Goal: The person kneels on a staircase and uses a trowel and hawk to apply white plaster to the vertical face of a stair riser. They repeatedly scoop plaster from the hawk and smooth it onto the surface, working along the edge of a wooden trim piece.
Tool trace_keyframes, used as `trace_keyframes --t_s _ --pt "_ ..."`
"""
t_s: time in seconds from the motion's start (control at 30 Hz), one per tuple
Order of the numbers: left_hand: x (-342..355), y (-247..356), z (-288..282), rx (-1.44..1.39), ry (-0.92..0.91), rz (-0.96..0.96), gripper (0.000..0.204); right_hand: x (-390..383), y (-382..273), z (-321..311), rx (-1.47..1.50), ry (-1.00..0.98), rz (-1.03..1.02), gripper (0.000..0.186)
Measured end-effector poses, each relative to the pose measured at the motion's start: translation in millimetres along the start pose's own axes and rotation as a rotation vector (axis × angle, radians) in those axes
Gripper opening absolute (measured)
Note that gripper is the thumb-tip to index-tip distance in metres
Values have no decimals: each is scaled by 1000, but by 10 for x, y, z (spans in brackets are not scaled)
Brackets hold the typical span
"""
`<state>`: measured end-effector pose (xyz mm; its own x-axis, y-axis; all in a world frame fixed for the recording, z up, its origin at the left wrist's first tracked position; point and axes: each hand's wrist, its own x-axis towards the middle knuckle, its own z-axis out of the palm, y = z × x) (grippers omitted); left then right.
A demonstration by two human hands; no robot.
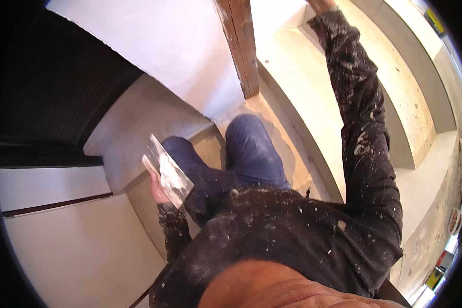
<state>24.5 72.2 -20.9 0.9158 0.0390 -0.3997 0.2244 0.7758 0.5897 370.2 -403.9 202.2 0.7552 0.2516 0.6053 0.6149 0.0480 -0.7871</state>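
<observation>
Pale steps (400, 77) curve off right, left hand (158, 190) grips a trowel (157, 148) smeared with white paste (173, 174), right hand (322, 4) cropped up top, can't tell its grip.

The person wore a black long-sleeved cloth top (287, 231) with a wide open neckline, its front flecked with small white and beige spots and dulled by a pale dusty haze. The black right sleeve (364, 118) carried thicker whitish smears and a crusted, greyish cuff (329, 24); the black left sleeve (173, 228) was spattered too. Below the hem were dark blue cloth trousers (254, 149), faintly dusty at the knees.
</observation>
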Motion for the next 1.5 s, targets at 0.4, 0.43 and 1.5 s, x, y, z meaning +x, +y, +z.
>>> trace_keyframes --t_s 0.4,0.43,1.5 --pt "-8 -9 101 65 -27 96 58 14 -173 -2 0 -18 -88 23" --pt "-7 -1 102 67 1 93 59 6 -172 -11 -9 -53 -80 25" --pt "28 -37 31 -3 25 92 60 230 -371 -143 44 -27 -106 27"
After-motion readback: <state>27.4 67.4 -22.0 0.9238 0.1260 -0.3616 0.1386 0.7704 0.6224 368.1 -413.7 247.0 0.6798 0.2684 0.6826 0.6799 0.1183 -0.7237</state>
